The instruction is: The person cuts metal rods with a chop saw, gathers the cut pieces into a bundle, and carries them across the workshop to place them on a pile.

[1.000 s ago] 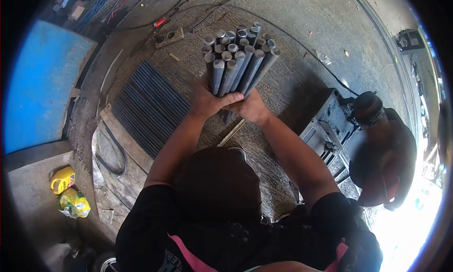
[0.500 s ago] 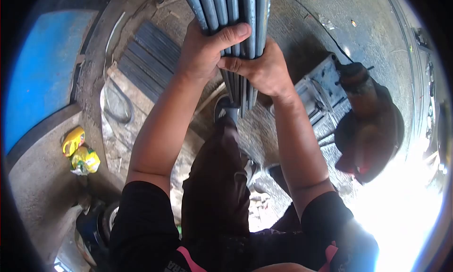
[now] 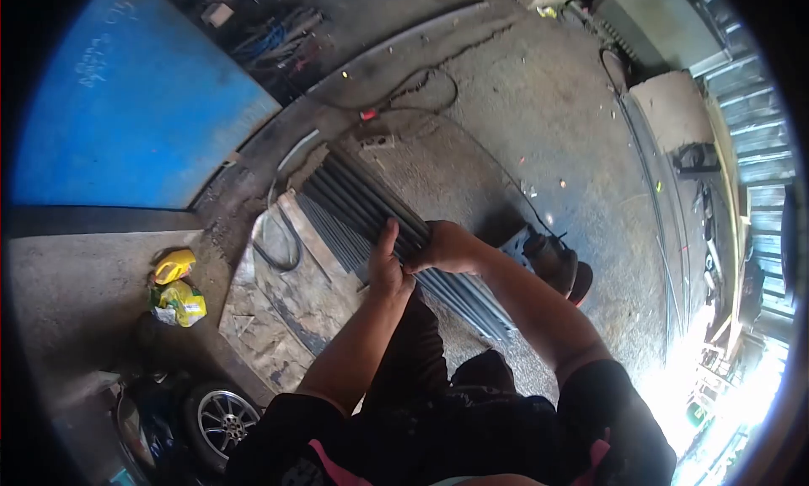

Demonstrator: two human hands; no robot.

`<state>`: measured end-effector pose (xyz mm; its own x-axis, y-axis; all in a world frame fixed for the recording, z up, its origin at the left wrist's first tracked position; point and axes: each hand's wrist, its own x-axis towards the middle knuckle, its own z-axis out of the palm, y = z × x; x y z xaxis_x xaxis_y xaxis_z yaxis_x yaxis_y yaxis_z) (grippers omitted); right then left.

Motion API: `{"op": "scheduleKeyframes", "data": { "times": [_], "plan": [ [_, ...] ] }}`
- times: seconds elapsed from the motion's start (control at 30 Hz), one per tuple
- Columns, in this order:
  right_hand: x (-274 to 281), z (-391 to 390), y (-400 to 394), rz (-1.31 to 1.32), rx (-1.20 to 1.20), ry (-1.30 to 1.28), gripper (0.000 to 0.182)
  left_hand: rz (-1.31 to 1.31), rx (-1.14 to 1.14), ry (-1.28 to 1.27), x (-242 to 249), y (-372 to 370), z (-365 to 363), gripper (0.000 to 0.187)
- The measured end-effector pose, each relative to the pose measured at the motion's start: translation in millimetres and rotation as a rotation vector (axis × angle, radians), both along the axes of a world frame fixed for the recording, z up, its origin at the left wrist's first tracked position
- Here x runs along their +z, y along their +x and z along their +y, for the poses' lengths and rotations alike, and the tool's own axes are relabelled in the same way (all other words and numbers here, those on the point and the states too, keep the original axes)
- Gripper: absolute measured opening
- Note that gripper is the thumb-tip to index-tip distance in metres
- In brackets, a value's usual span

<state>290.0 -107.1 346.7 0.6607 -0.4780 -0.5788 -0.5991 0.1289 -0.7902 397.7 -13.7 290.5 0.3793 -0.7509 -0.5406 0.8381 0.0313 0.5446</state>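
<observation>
Left hand (image 3: 389, 271) and right hand (image 3: 451, 248) are both clasped round a bundle of rods (image 3: 364, 198) at frame centre, slanting from upper left to lower right; loose bars (image 3: 333, 236) lie just left of it; blue panel (image 3: 135, 107), upper left; yellow jug (image 3: 174, 266), left; wheel (image 3: 224, 420), lower left.

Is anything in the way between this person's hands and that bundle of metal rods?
Nothing visible is. The left hand and right hand are both directly on the bundle of metal rods. More rods show beside it, lower down; whether the bundle touches them, I can't tell.
</observation>
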Motion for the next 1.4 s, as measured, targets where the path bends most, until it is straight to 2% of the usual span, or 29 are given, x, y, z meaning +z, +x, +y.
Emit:
{"op": "scheduleKeyframes", "data": {
  "times": [0.07, 0.13, 0.2, 0.27, 0.33, 0.37, 0.4, 0.47, 0.5, 0.53, 0.6, 0.63, 0.67, 0.77, 0.83, 0.93, 1.17, 1.23, 1.4],
  "plan": [
    [46, -11, 22, 0.172, 0.192, -0.060, 0.056, 0.050, 0.039, 0.017, 39, 12, 0, 0.054],
    [72, -24, 32, 0.108, 0.220, -0.053, 0.054, 0.170, 0.034, -0.021, 74, 18, -10, 0.058],
    [83, -34, 41, 0.175, 0.205, 0.104, 0.053, 0.216, 0.021, -0.005, 90, 24, -17, 0.058],
    [97, -53, 41, 0.170, 0.211, 0.123, 0.050, 0.262, 0.003, 0.008, 101, 24, -35, 0.059],
    [99, -67, 36, 0.164, 0.225, 0.093, 0.050, 0.229, -0.023, -0.066, 105, 19, -48, 0.059],
    [98, -80, 34, 0.178, 0.270, 0.087, 0.057, 0.239, -0.028, -0.037, 101, 18, -60, 0.058],
    [99, -93, 30, 0.177, 0.278, 0.105, 0.057, 0.241, -0.020, -0.020, 109, 16, -74, 0.058],
    [98, -121, 23, 0.140, 0.200, 0.210, 0.055, 0.217, -0.034, -0.051, 117, 10, -106, 0.055],
    [92, -138, 20, 0.118, 0.183, 0.275, 0.054, 0.188, -0.023, -0.071, 112, 8, -123, 0.064],
    [91, -156, 16, 0.112, 0.197, 0.273, 0.054, 0.180, -0.011, -0.072, 109, 5, -140, 0.064],
    [96, -199, 6, 0.088, 0.155, 0.283, 0.054, 0.163, -0.007, -0.016, 115, 0, -188, 0.061],
    [95, -221, 2, 0.086, 0.118, 0.390, 0.049, 0.178, -0.029, 0.001, 119, -4, -208, 0.057],
    [78, -243, -4, 0.073, 0.104, 0.152, 0.047, 0.156, -0.011, -0.038, 123, -10, -231, 0.057],
    [97, -321, -9, 0.001, 0.184, 0.029, 0.045, 0.115, 0.006, -0.002, 126, -17, -310, 0.053],
    [92, -357, -18, 0.079, 0.147, 0.305, 0.044, 0.222, 0.019, 0.035, 124, -30, -341, 0.050],
    [85, -410, -17, 0.092, 0.179, 0.358, 0.044, 0.232, 0.047, 0.049, 106, -31, -387, 0.050],
    [96, -525, 46, 0.175, 0.207, 0.367, 0.044, 0.364, 0.074, 0.095, 110, 25, -504, 0.050],
    [95, -560, 73, 0.206, 0.238, 0.379, 0.043, 0.293, 0.119, 0.071, 121, 50, -535, 0.051],
    [139, -653, 163, 0.251, 0.278, 0.293, 0.044, 0.297, 0.167, 0.031, 130, 127, -628, 0.053]
  ]
}}
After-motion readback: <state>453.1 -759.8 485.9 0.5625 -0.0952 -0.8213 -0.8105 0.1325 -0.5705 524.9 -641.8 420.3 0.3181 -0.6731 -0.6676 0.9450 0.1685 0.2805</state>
